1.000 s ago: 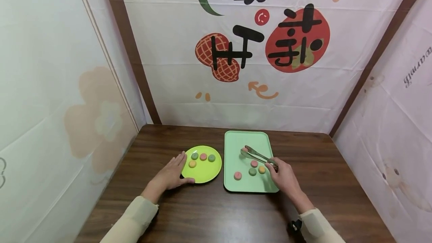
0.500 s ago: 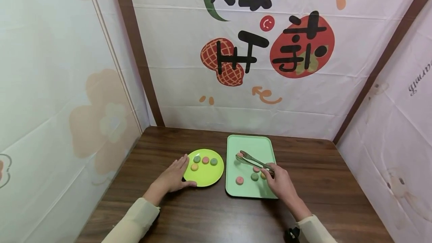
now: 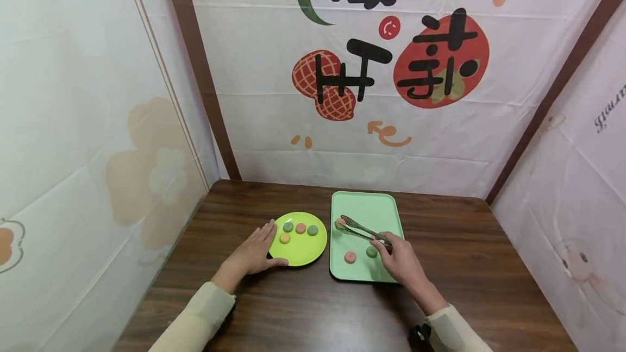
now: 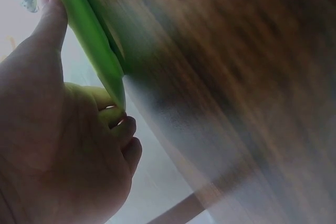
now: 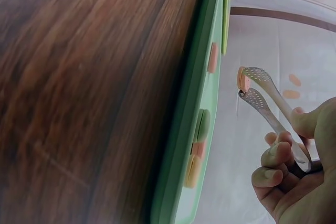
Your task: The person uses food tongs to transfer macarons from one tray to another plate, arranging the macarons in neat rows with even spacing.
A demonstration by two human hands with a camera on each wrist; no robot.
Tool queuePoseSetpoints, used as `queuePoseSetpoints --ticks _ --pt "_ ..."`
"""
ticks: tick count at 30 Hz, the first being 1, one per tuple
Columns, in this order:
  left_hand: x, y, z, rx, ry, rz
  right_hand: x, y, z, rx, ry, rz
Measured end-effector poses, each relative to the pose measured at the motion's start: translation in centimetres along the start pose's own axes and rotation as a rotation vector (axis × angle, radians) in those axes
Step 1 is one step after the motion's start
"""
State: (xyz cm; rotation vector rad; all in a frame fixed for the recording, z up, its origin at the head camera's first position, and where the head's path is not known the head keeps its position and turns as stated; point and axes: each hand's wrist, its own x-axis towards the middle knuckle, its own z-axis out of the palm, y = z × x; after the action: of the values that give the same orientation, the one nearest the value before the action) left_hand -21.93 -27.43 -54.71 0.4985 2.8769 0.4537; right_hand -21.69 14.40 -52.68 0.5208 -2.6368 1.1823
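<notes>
In the head view my left hand (image 3: 252, 250) rests at the left rim of a yellow-green plate (image 3: 306, 255), thumb along the near edge and fingers straight. Two green macarons, a pink one (image 3: 300, 228) and a yellow one lie on that plate. My right hand (image 3: 402, 257) holds metal tongs (image 3: 363, 228) over the left part of a pale green tray (image 3: 369, 203). Between the tongs' perforated tips is a pink macaron (image 5: 243, 80), held above the tray. On the tray lie a pink macaron (image 3: 350, 257), a green macaron (image 3: 371, 251), another pink one and a yellow macaron (image 5: 192, 171).
Plate and tray stand side by side on a dark wooden table (image 3: 293, 308), a narrow gap between them. A printed fabric wall (image 3: 264, 124) rises behind the table, with further fabric walls at left and right.
My right hand has carried the tongs and the gripped pink macaron leftward over the tray, toward the plate. My left hand stays at the plate's rim. The head view has shifted slightly.
</notes>
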Motion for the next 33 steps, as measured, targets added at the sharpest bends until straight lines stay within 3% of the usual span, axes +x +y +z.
queuePoseSetpoints --ticks 10,18,33 --pt "0.1 0.2 -0.1 0.019 -0.011 0.011 0.0 -0.7 0.4 -0.007 -0.018 -0.004" --pt "0.1 0.0 -0.2 0.029 0.008 0.010 0.3 -1.2 1.1 -0.006 -0.021 -0.055" --pt "0.3 -0.1 0.1 0.036 -0.012 -0.003 0.6 -2.0 2.5 0.006 -0.087 -0.092"
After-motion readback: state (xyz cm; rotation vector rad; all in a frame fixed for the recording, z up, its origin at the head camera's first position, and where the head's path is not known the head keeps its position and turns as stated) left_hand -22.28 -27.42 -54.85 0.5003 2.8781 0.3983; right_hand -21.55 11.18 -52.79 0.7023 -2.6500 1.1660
